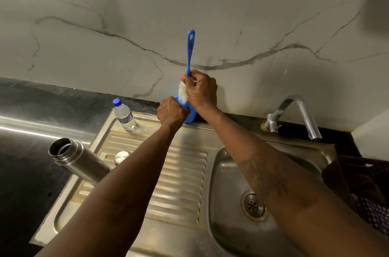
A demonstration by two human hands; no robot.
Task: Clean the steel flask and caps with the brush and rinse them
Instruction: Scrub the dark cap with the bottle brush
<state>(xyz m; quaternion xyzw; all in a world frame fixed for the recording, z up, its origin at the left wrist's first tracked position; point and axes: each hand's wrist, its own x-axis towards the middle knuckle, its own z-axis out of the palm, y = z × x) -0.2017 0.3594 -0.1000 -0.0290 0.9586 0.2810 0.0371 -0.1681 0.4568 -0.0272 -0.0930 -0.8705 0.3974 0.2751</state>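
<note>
While one flask (pixel 80 157) stands, fingers (pixel 192 82) grip one brush (pixel 190 50).

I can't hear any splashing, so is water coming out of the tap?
No, nothing flows from the spout of the tap, and no stream falls into the sink basin below it.

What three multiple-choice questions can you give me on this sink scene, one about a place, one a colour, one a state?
1. Where is the steel flask? A in the basin; B at the drainboard's left edge; C in a hand.
2. What colour is the brush handle? A blue; B red; C green.
3. The flask's mouth is: A capped; B plugged by the brush; C open.
Answers: B, it sits at the drainboard's left rim; A, the handle above the right hand is blue; C, its dark inside shows.
</note>
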